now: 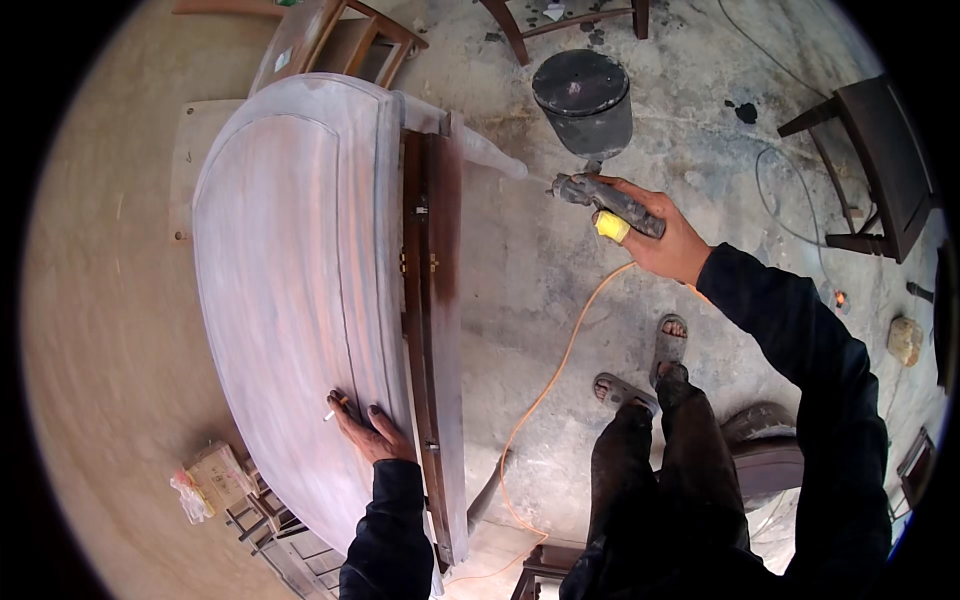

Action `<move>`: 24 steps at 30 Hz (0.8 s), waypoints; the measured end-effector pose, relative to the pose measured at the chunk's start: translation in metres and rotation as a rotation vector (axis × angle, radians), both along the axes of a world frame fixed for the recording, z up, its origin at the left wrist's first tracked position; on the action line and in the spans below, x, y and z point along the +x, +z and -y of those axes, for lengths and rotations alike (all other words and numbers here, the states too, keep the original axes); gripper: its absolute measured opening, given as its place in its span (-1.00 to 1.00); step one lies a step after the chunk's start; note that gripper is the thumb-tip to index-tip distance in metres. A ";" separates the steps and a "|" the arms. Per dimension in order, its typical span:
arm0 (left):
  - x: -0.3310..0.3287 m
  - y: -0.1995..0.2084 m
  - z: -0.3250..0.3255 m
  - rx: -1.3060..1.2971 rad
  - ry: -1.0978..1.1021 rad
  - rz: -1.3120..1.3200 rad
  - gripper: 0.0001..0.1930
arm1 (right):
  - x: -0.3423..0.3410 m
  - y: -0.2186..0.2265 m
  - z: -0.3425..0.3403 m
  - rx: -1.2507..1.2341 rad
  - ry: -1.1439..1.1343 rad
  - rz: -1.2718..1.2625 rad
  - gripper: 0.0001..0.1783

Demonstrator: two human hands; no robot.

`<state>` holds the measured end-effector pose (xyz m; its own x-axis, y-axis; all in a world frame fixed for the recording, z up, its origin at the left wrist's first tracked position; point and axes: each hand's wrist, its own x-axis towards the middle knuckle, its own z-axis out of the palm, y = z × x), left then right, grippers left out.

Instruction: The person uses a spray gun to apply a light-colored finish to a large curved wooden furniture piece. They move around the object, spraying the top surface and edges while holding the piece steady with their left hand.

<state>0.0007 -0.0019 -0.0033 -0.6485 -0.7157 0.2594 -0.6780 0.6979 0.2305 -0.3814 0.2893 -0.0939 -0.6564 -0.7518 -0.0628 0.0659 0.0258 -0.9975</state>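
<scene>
My left hand rests on the pale, whitish-streaked top of a wooden table with a rounded edge. A cigarette is held between its fingers. To the right, over the floor, my right hand grips a dark, dusty spray gun, its front end pointing left toward a whitened table leg. A yellow wrapping shows at the thumb side of that hand. Brass hinges sit along the dark gap between the tabletop and its narrow, hanging side.
An orange hose curves across the concrete floor from my right hand. A dark lidded bucket stands beyond the gun. Dark wooden furniture stands at the right, more wooden pieces at the far left. A cardboard box lies left of the table.
</scene>
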 end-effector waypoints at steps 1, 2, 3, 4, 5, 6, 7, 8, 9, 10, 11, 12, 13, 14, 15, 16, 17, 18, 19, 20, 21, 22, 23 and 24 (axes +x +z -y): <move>-0.001 0.000 0.000 0.001 0.000 0.001 -0.32 | -0.007 -0.001 0.003 0.008 -0.028 -0.019 -0.50; -0.001 -0.001 0.000 0.002 0.000 0.002 -0.32 | -0.013 -0.002 0.005 0.016 -0.056 -0.037 -0.50; 0.001 0.000 -0.001 -0.001 0.005 0.006 -0.32 | -0.014 0.000 0.010 0.021 -0.079 -0.052 -0.50; 0.002 0.000 0.000 0.001 0.001 0.000 -0.32 | -0.015 0.006 0.012 0.063 -0.078 -0.022 -0.50; 0.001 -0.001 0.002 0.002 -0.003 -0.007 -0.32 | -0.015 0.005 0.014 0.052 -0.091 -0.036 -0.49; 0.002 -0.001 0.002 0.006 -0.002 -0.006 -0.32 | -0.013 0.003 0.015 0.043 -0.100 -0.044 -0.49; 0.003 0.000 0.000 0.006 -0.008 -0.006 -0.32 | -0.006 -0.001 0.016 0.037 -0.103 -0.044 -0.49; 0.000 -0.001 0.000 0.007 -0.013 -0.005 -0.32 | 0.004 -0.004 0.014 0.030 -0.066 -0.022 -0.48; -0.001 -0.001 0.001 0.009 -0.024 -0.007 -0.32 | 0.015 -0.008 0.007 0.024 -0.034 -0.003 -0.48; -0.002 0.001 0.000 -0.010 -0.009 0.032 -0.32 | 0.022 -0.010 0.002 0.012 -0.007 0.007 -0.47; -0.002 0.001 0.000 -0.006 -0.009 0.033 -0.33 | 0.038 -0.011 -0.003 -0.068 0.005 -0.002 -0.47; -0.001 0.002 -0.001 0.002 -0.009 0.038 -0.34 | 0.053 -0.013 -0.011 -0.070 0.044 0.009 -0.46; -0.001 0.004 -0.002 0.009 -0.005 0.042 -0.35 | 0.068 -0.011 -0.017 -0.072 0.087 0.019 -0.43; -0.003 0.003 -0.002 0.018 -0.010 0.034 -0.35 | 0.081 -0.009 -0.023 -0.073 0.110 -0.003 -0.44; -0.001 0.003 -0.002 0.016 -0.005 0.039 -0.35 | 0.097 -0.005 -0.030 -0.074 0.128 -0.021 -0.44; 0.001 0.002 0.000 0.010 -0.001 0.038 -0.35 | 0.113 -0.003 -0.037 -0.088 0.166 0.049 -0.45; 0.002 0.001 0.001 0.004 0.002 0.037 -0.35 | 0.125 -0.002 -0.042 -0.085 0.204 0.026 -0.46; -0.002 0.001 0.000 0.001 0.003 0.030 -0.35 | 0.137 -0.003 -0.048 -0.087 0.235 0.056 -0.46; -0.003 0.000 0.000 0.005 0.001 0.025 -0.35 | 0.149 -0.003 -0.053 -0.089 0.265 0.086 -0.46; -0.003 -0.001 0.000 0.009 -0.001 0.020 -0.35 | 0.163 -0.003 -0.058 -0.077 0.291 0.120 -0.45; -0.002 0.000 0.000 0.012 -0.004 0.014 -0.35 | 0.172 0.002 -0.062 -0.020 0.332 0.159 -0.45; -0.001 0.000 0.001 0.002 0.001 0.019 -0.35 | 0.181 0.006 -0.066 0.036 0.373 0.198 -0.44; 0.002 0.001 0.000 0.007 0.006 0.025 -0.35 | 0.192 0.009 -0.069 0.093 0.412 0.236 -0.44; -0.002 0.003 -0.002 0.011 0.004 0.021 -0.35 | 0.203 0.007 -0.072 -0.007 0.386 0.153 -0.42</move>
